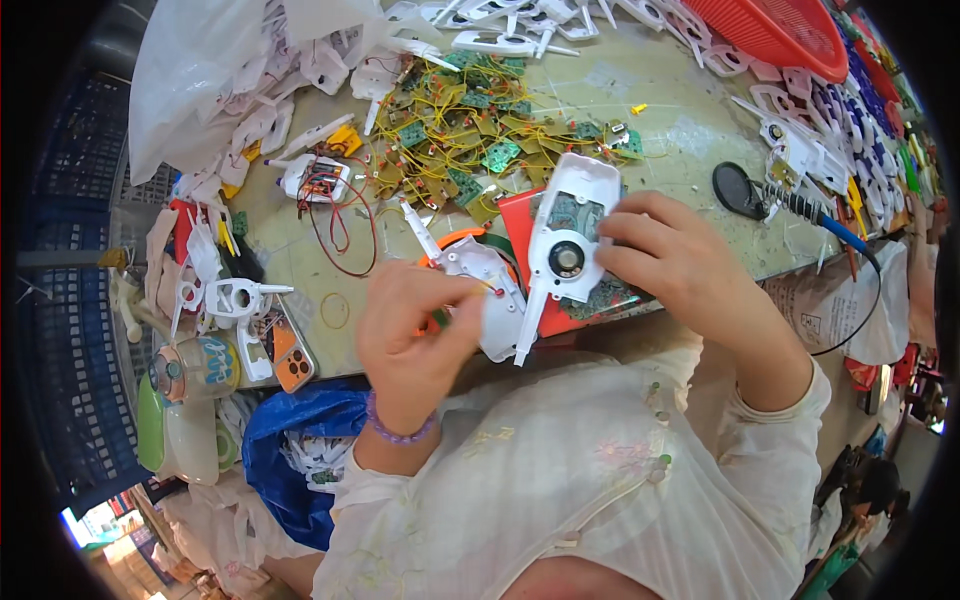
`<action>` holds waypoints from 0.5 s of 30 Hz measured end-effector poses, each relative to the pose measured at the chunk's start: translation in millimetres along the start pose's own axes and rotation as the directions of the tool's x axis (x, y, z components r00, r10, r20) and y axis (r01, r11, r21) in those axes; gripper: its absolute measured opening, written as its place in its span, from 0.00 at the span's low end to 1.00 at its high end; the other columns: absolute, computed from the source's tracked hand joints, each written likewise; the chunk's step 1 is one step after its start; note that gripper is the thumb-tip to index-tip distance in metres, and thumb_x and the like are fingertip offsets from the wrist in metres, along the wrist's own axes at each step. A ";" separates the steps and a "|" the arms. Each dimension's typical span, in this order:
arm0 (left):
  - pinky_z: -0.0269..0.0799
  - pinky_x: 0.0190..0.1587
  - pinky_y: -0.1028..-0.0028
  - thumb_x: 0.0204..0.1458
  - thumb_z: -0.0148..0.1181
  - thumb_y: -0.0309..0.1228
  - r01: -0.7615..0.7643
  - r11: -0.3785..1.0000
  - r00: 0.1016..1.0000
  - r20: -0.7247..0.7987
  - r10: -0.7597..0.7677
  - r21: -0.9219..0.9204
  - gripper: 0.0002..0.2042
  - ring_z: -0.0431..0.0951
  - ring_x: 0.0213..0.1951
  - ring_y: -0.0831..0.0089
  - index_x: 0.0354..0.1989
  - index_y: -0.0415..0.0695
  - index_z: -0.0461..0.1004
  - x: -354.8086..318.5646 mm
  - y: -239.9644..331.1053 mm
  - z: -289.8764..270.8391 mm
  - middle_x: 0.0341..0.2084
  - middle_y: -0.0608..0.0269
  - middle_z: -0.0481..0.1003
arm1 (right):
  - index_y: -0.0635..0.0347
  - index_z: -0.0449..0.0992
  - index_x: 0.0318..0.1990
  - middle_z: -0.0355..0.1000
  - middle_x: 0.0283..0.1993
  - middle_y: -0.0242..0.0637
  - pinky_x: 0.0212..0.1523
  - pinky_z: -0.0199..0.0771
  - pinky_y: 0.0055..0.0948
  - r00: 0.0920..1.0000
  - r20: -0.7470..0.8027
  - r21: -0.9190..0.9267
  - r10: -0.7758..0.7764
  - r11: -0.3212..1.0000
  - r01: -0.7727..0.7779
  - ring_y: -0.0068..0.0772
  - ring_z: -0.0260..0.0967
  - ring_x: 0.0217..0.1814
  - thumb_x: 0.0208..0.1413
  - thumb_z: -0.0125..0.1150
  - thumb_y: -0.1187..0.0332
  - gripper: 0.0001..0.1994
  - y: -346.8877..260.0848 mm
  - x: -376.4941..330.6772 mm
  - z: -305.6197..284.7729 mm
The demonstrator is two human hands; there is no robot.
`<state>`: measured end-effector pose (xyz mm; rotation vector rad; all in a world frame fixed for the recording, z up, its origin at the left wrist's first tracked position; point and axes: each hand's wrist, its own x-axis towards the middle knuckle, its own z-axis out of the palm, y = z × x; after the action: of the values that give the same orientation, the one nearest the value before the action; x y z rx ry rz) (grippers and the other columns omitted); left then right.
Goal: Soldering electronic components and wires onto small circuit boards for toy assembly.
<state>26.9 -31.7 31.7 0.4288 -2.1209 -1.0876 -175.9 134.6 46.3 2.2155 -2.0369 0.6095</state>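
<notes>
My right hand (672,262) grips the right side of a white plastic housing (543,285) with a narrow stem pointing toward me. A round black speaker (567,259) sits in its middle. My left hand (408,325) is closed, thumb and fingertips together, beside a second white plastic shell (503,325); what they pinch is hidden. A small red and yellow bit shows by those fingertips, against the shell. Under the housing lie a red flat piece (519,215) and a dark green speckled sheet (610,298). An orange ring-shaped thing (457,238) is partly covered by the second shell.
Beyond my hands spreads a heap of green circuit boards with yellow wires (460,130). A soldering iron (800,205) with a blue handle lies at the right. A red basket (780,35) stands far right. A phone (292,360) lies at the left edge, above a blue bag (290,470).
</notes>
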 end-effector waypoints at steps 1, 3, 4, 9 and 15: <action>0.65 0.40 0.69 0.39 0.65 0.20 -0.160 0.982 0.985 0.079 0.152 0.098 0.07 0.73 0.27 0.72 0.27 0.44 0.77 5.6 4.3 5.1 0.21 0.66 0.74 | 0.60 0.71 0.33 0.70 0.43 0.36 0.49 0.69 0.36 1.000 -0.020 -0.007 -0.006 1.000 0.006 0.40 0.66 0.48 0.42 0.55 0.71 0.08 0.4 1.1 1.8; 0.63 0.43 0.65 0.38 0.66 0.23 -0.176 0.976 0.982 0.090 0.165 0.127 0.07 0.73 0.26 0.71 0.26 0.46 0.78 8.1 8.4 14.2 0.20 0.68 0.74 | 0.60 0.73 0.34 0.70 0.42 0.36 0.48 0.69 0.36 0.996 -0.092 -0.016 -0.005 1.000 0.003 0.41 0.66 0.48 0.42 0.57 0.71 0.09 4.6 1.7 1.8; 0.62 0.44 0.66 0.38 0.67 0.24 -0.191 0.967 0.979 0.102 0.176 0.171 0.07 0.73 0.26 0.72 0.26 0.47 0.78 9.4 11.4 16.1 0.20 0.68 0.74 | 0.60 0.74 0.35 0.70 0.42 0.36 0.47 0.69 0.36 0.987 -0.160 -0.031 -0.006 1.000 0.001 0.41 0.66 0.47 0.42 0.59 0.72 0.10 5.9 1.8 1.4; 0.61 0.45 0.66 0.38 0.68 0.25 -0.198 0.959 0.972 0.168 0.165 0.201 0.07 0.74 0.27 0.72 0.27 0.48 0.78 10.3 18.5 21.1 0.21 0.69 0.75 | 0.58 0.77 0.37 0.71 0.38 0.36 0.44 0.68 0.36 0.944 -0.301 0.359 0.138 0.933 -0.022 0.42 0.66 0.42 0.41 0.68 0.72 0.13 -9.4 4.6 7.3; 0.60 0.45 0.65 0.38 0.67 0.25 -0.199 0.959 0.966 0.207 0.157 0.201 0.08 0.74 0.28 0.73 0.29 0.48 0.78 11.8 18.8 22.8 0.23 0.70 0.75 | 0.58 0.75 0.33 0.70 0.35 0.35 0.40 0.66 0.35 0.924 -0.311 0.517 0.224 0.856 -0.033 0.41 0.66 0.40 0.41 0.68 0.72 0.10 -18.8 7.8 22.7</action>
<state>2.7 -14.2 42.9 0.2365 -2.4086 -0.8201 -151.9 122.3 32.0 1.9738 -1.9999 1.6003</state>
